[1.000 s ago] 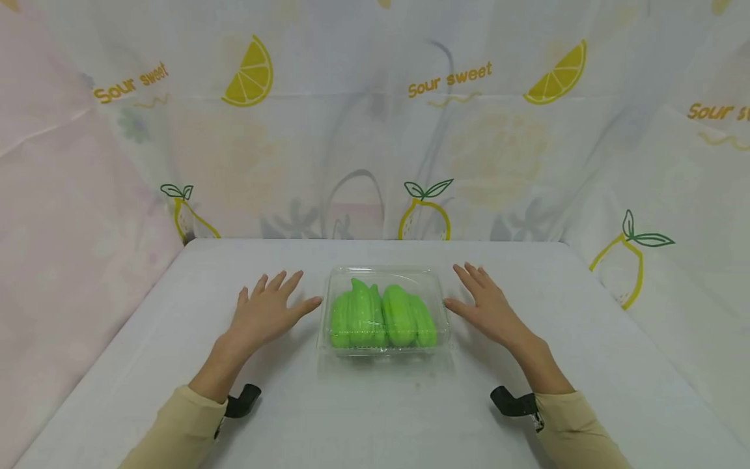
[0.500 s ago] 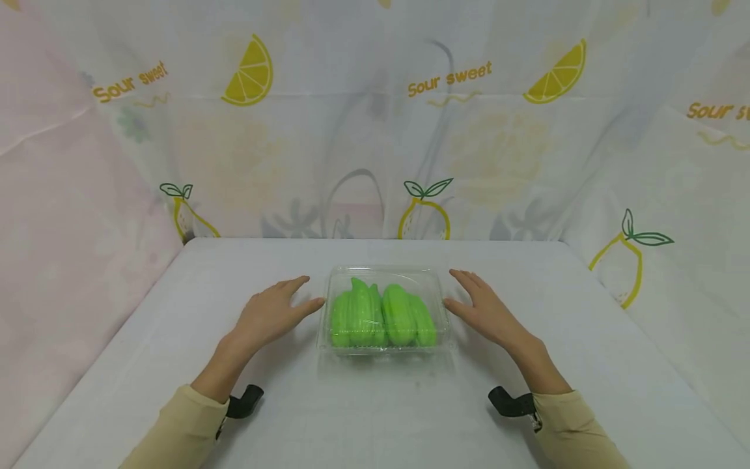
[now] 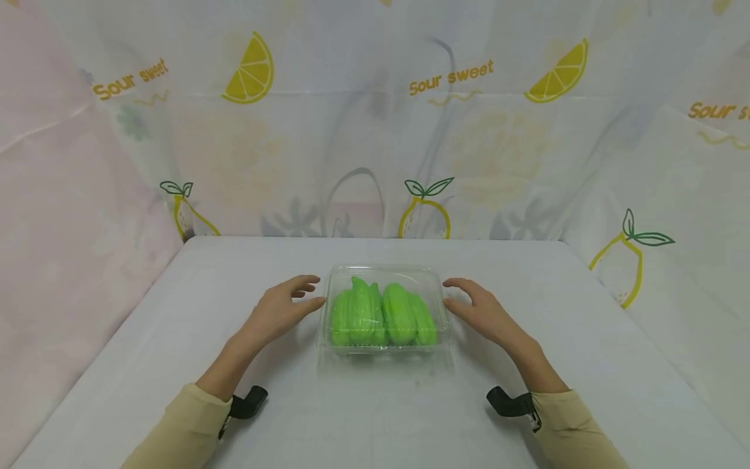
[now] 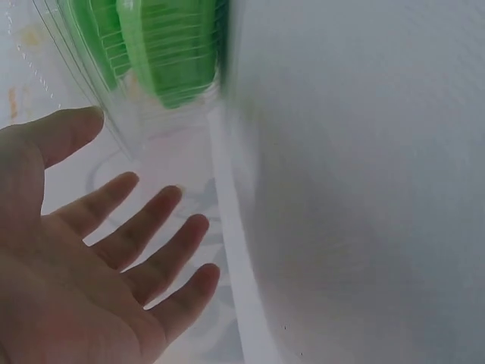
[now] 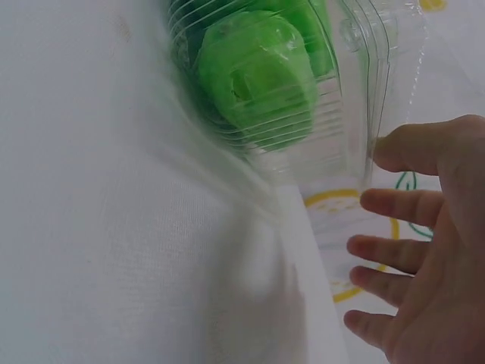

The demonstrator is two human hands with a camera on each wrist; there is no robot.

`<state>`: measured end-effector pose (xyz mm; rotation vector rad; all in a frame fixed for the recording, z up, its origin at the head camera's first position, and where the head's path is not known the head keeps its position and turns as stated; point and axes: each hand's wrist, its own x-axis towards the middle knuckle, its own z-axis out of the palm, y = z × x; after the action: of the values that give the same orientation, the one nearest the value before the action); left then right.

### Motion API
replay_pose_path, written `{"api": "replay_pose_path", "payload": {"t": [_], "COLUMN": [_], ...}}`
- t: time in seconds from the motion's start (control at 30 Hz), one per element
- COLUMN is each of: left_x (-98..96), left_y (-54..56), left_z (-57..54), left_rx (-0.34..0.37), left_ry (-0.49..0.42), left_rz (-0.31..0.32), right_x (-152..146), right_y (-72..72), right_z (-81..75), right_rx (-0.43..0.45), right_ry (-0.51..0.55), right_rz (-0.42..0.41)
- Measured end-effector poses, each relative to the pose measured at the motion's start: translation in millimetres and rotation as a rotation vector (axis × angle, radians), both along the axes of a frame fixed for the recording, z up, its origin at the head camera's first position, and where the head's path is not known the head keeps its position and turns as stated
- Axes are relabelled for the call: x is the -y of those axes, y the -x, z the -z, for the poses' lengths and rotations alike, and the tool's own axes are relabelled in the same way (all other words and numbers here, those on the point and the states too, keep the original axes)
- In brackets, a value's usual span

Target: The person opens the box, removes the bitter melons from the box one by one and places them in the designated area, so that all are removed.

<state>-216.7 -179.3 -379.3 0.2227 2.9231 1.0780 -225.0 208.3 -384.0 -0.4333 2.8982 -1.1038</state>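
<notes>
My left grip [image 3: 280,311] and right grip [image 3: 485,314] are spread, fingers loosely bent, flanking the clear container [image 3: 383,350] of green pieces [image 3: 400,316] on the surface [image 3: 375,420]. I should close both sides evenly; thin plastic may flex. I cannot confirm thumb contact; both wrist views crop the container.

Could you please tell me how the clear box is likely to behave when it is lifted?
The box probably flexes if squeezed, since its ribbed, see-through walls look like thin plastic. Its glossy surface may be somewhat slippery. It seems unlikely to tip on the table, being low and wide, but the green pieces inside could slide if it tilts.
</notes>
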Motion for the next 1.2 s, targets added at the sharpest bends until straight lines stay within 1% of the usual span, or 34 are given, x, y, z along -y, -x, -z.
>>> {"api": "replay_pose_path", "payload": {"t": [0.07, 0.17, 0.37, 0.6, 0.77, 0.83, 0.93, 1.0, 1.1, 1.2], "left_x": [-1.0, -2.5, -3.9, -2.3, -1.5, -1.3, -1.1, -0.9, -0.1, 0.4], "left_y": [0.8, 1.6, 2.1, 5.1, 5.6, 5.7, 5.4, 5.0, 4.3, 3.8], "left_z": [0.6, 1.2, 2.3, 4.9, 6.5, 7.0, 6.9, 6.7, 6.3, 6.1], "left_rx": [-0.016, -0.012, 0.062, 0.123, 0.193, 0.221, 0.251, 0.257, 0.261, 0.263], "left_ry": [-0.043, -0.094, -0.192, -0.325, -0.409, -0.428, -0.439, -0.443, -0.457, -0.473], "left_rz": [0.020, 0.036, 0.037, 0.073, 0.071, 0.066, 0.062, 0.067, 0.087, 0.110], "right_x": [0.7, 1.4, 0.2, -2.9, -2.7, -2.5, -2.8, -4.2, -6.2, -6.8], "right_y": [0.0, 0.5, 2.8, 5.6, 6.1, 6.0, 6.5, 7.2, 8.3, 8.8], "right_z": [-0.3, -0.2, 2.4, 7.0, 8.7, 8.6, 8.7, 9.0, 10.0, 10.7], "right_rx": [-0.012, -0.020, 0.003, 0.095, 0.115, 0.126, 0.166, 0.207, 0.279, 0.344], "right_ry": [0.016, 0.043, 0.124, 0.260, 0.307, 0.318, 0.350, 0.378, 0.432, 0.513], "right_rz": [-0.002, -0.002, -0.020, -0.034, -0.039, -0.039, -0.035, -0.042, -0.060, -0.082]}}
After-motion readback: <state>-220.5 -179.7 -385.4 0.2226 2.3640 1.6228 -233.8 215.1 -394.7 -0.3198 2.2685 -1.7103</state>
